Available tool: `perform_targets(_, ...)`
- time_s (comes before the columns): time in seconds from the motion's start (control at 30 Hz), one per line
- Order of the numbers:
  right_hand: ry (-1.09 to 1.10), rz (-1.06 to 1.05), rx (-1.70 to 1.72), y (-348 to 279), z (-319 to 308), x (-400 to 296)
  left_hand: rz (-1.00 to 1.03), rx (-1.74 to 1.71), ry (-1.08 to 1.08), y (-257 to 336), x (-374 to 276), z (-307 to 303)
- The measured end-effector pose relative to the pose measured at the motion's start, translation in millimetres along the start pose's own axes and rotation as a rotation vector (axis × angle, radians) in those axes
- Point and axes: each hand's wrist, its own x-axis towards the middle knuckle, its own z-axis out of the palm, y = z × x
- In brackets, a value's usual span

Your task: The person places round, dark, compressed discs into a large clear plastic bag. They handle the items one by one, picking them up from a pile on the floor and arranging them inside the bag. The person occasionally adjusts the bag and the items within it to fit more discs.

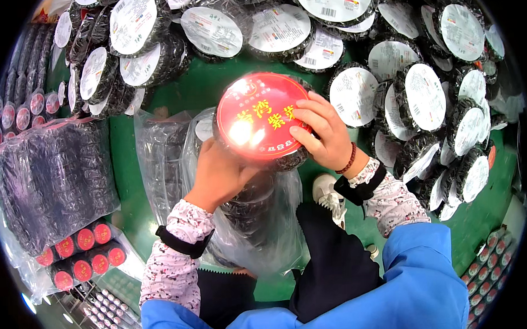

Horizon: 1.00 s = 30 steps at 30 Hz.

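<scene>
My right hand [321,130] grips the right edge of a round, clear-wrapped cake of dark dried seaweed [261,114], its fingers spread over the red label that bears yellow writing. From the lower left, my left hand [220,172] holds the same cake. Its fingers are mostly hidden behind the pack. The red face is tilted up towards me and reflects bright light. Below the cake, between my legs, stands a clear plastic bag [287,224] with a column of dark round cakes [247,208] inside.
Loose cakes with white labels [211,32] lie heaped ahead, and more [424,97] are piled at the right. A second filled bag [163,155] stands beside the first. Bagged stacks [55,171] line the left. Green floor [129,178] shows between them. My shoe [327,192] is nearby.
</scene>
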Motion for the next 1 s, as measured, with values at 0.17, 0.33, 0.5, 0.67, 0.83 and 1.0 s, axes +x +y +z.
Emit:
perform_targets(0.17,0.016,0.073,0.064,-9.8,14.2,-12.3,0.008,-0.03,0.047,-2.6,-3.7,-1.6)
perform_targets(0.33,-0.166,0.249,-0.034,-18.3,2.9,-0.4,-0.086,-0.058,-0.172,-4.1,-4.0,-3.7)
perform_targets(0.5,-0.444,0.462,-0.165,-66.3,-3.7,69.2,-0.035,0.077,-0.094,-7.1,-9.5,4.8)
perform_targets(0.67,-0.487,0.289,0.329,-42.4,13.4,66.6,-0.24,-0.624,0.053,-1.7,-12.9,2.8)
perform_targets(0.83,-0.529,0.155,0.374,-25.9,4.1,19.1,0.043,-0.094,-0.035,-16.9,-16.0,0.5)
perform_targets(1.0,-0.282,0.205,0.299,-48.3,19.7,5.9,0.03,-0.094,0.049,-11.8,-13.3,1.6)
